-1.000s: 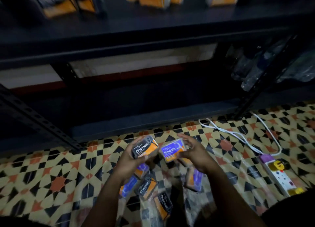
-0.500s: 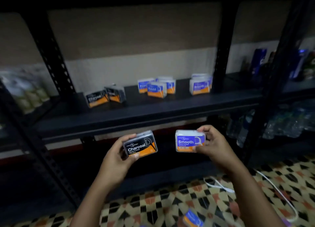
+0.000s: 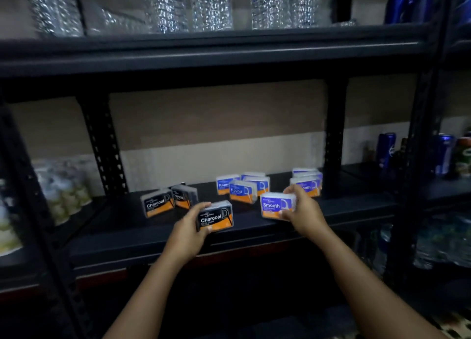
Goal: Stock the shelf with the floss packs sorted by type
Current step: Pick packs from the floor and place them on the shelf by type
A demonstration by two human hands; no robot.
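Observation:
My left hand (image 3: 190, 226) grips a black and orange Charcoal floss pack (image 3: 216, 217) just above the front of the dark shelf (image 3: 127, 226). My right hand (image 3: 303, 211) grips a blue and orange Smooth floss pack (image 3: 274, 206) to the right of it. On the shelf stand two Charcoal packs (image 3: 158, 203) at the left, several Round packs (image 3: 240, 189) in the middle and a stack of Smooth packs (image 3: 308, 180) at the right, just behind my right hand.
Black perforated uprights (image 3: 102, 145) (image 3: 334, 140) frame the bay. Clear plastic bottles (image 3: 211, 5) fill the shelf above. Blue cans (image 3: 386, 150) stand in the right-hand bay, pale wrapped goods (image 3: 63, 188) in the left one. Water bottles (image 3: 443, 242) sit lower right.
Both hands have risen from the floor pile to the shelf, each carrying its pack. The view has tilted up from the tiled floor to the shelf.

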